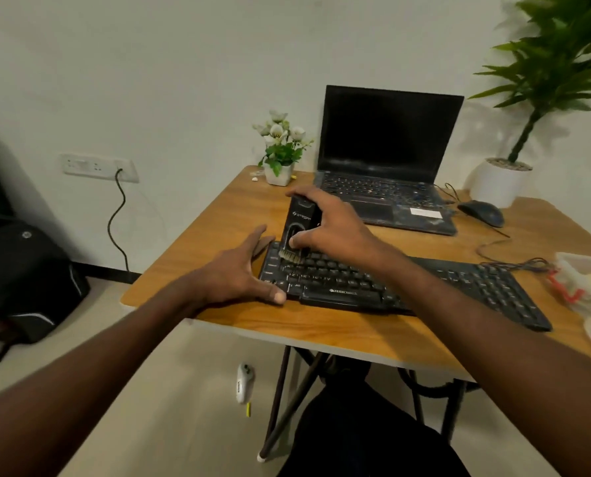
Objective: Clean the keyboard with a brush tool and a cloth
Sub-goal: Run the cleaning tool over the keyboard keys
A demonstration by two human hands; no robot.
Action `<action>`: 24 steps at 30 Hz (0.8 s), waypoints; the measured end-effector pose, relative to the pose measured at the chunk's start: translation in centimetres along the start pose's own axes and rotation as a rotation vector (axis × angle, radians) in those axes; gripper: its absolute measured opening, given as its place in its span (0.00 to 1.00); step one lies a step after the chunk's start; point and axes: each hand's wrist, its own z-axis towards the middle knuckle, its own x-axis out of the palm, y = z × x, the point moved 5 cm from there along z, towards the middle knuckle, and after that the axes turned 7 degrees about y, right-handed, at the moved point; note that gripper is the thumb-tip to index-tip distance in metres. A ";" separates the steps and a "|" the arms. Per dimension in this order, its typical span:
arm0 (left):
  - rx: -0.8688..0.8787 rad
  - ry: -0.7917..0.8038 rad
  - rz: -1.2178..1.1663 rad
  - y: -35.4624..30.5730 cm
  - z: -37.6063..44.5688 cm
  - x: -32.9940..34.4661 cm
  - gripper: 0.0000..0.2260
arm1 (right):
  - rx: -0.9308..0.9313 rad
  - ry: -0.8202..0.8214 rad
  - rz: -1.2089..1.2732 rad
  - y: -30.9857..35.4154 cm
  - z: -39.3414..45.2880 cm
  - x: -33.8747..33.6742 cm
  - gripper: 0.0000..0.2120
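A black keyboard lies slantwise on the wooden table. My right hand grips a black brush tool upright, its bristles down on the keys at the keyboard's left end. My left hand holds the keyboard's left edge, thumb on the front corner and fingers spread along the far corner. No cloth is clearly visible.
An open laptop stands at the back of the table with a mouse and cables to its right. A small flower pot sits back left. A clear plastic container is at the right edge. A backpack rests on the floor.
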 end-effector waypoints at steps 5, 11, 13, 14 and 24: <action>0.063 -0.070 0.001 -0.1 -0.1 0.0 0.63 | -0.085 0.131 -0.040 0.9 2.5 3.4 0.37; 0.080 -0.077 0.014 -0.3 -0.2 -0.1 0.64 | -0.144 0.376 -0.308 2.1 4.4 2.1 0.31; 0.080 -0.077 0.019 -0.4 -0.3 0.0 0.63 | -0.121 0.343 -0.199 2.2 3.8 2.5 0.30; 0.079 -0.080 0.027 -0.5 -0.3 0.0 0.62 | -0.115 0.337 -0.127 2.1 3.0 2.8 0.30; 0.057 -0.090 0.008 -0.5 -0.6 0.0 0.63 | -0.215 0.256 -0.217 2.1 1.0 3.1 0.31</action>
